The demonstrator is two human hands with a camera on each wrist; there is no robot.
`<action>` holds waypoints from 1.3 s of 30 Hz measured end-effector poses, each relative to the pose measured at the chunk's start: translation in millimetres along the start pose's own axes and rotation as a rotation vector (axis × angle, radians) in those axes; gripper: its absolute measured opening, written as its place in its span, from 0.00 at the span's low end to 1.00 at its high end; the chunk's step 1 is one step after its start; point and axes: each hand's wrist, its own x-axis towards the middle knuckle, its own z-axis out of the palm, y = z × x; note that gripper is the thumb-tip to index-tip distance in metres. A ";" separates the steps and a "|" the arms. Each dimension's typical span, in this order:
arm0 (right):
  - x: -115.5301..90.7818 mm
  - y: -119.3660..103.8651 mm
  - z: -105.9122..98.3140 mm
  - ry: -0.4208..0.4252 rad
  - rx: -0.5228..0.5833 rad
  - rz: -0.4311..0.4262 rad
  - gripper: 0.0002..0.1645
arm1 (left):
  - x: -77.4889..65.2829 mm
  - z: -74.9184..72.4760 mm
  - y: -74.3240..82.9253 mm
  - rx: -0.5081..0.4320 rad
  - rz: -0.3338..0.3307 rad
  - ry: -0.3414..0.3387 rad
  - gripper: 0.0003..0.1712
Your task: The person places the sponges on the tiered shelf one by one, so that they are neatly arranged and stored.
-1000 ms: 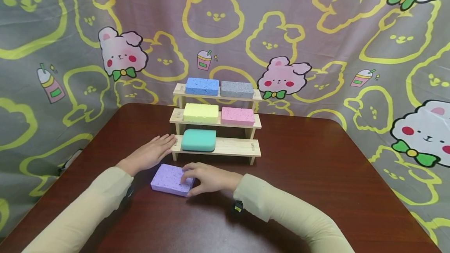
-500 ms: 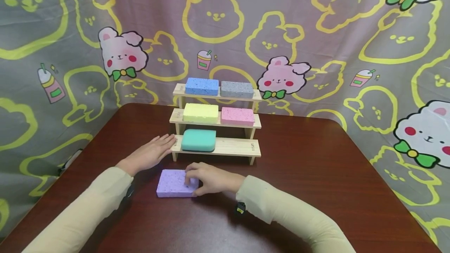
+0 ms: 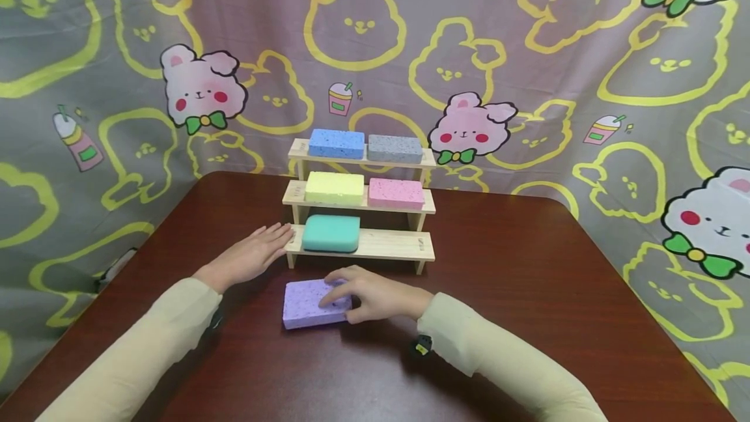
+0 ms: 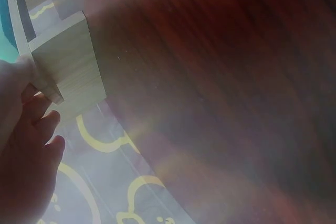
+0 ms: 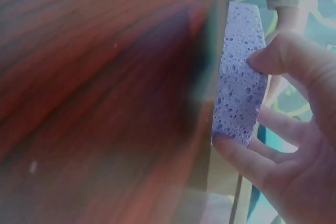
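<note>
My right hand [image 3: 377, 292] holds a purple sponge [image 3: 301, 298] by its right end, in front of the wooden shelf. In the right wrist view, the thumb and fingers grip the speckled sponge [image 5: 239, 77] from opposite sides. My left hand [image 3: 249, 256] rests with straight fingers at the left end of the shelf's lowest step [image 3: 392, 244]. The left wrist view has those fingers beside the step's end and its leg panel [image 4: 71, 64]. On that same step, toward the left, lies a teal sponge [image 3: 331, 233], with bare wood to its right.
The middle step carries a yellow sponge [image 3: 334, 188] and a pink sponge [image 3: 396, 193]. Above them, a blue sponge [image 3: 336, 143] and a grey sponge [image 3: 395, 148] lie on the top step. A patterned cloth [image 3: 375, 38] hangs behind the dark wooden table [image 3: 498, 279].
The right hand has moved right with the purple sponge, which has turned from slanted to nearly in line with the shelf. The left hand has stayed in place.
</note>
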 end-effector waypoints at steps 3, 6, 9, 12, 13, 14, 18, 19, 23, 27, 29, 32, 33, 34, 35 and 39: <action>-8.0 1.7 -5.8 0.018 0.020 0.005 0.24 | 0.3 0.0 -0.3 0.006 0.000 -0.003 0.27; -15.6 3.4 -11.9 0.034 0.025 0.012 0.23 | 0.4 0.0 -0.6 0.009 0.011 0.005 0.27; -23.5 4.4 -18.5 0.051 0.027 0.032 0.23 | 0.2 -0.1 -0.4 0.008 0.015 0.013 0.27; -31.2 5.0 -25.8 0.070 0.044 0.055 0.23 | 0.1 -0.1 -0.5 0.010 0.019 0.019 0.27; -33.8 5.1 -28.5 0.078 0.054 0.064 0.23 | 0.0 -0.2 -0.2 0.010 0.018 0.019 0.27; -36.2 5.3 -31.3 0.086 0.061 0.068 0.24 | 0.1 -0.3 -0.1 0.009 0.019 0.018 0.27; -45.4 7.1 -43.3 0.124 0.088 0.083 0.24 | 0.2 -0.9 0.8 0.002 0.009 0.012 0.27; -47.5 7.9 -46.4 0.135 0.087 0.085 0.24 | 0.2 -1.0 0.8 0.001 0.008 0.011 0.27; -56.3 11.7 -59.3 0.162 0.087 0.104 0.24 | 0.2 -1.5 1.0 -0.003 0.006 0.007 0.27; -64.3 15.9 -70.6 0.178 0.098 0.166 0.24 | 0.4 -2.5 1.5 -0.007 0.000 -0.003 0.27; -67.6 18.6 -74.8 0.192 0.094 0.198 0.24 | 0.3 -2.8 1.5 -0.005 -0.001 -0.006 0.27; -72.2 24.8 -78.8 0.223 0.086 0.235 0.25 | -0.1 -3.6 1.6 -0.004 0.002 -0.007 0.27; -73.6 27.1 -79.7 0.234 0.084 0.239 0.25 | -0.2 -3.8 1.7 -0.006 0.002 -0.007 0.27; -75.0 29.8 -80.1 0.243 0.077 0.242 0.25 | -0.4 -3.7 1.6 -0.006 0.005 -0.005 0.27; -76.3 32.7 -80.5 0.254 0.066 0.244 0.25 | -0.7 -3.9 1.9 -0.010 0.004 -0.004 0.27; -81.0 44.5 -80.6 0.275 0.029 0.257 0.24 | -1.1 -3.5 2.3 -0.014 0.003 -0.002 0.26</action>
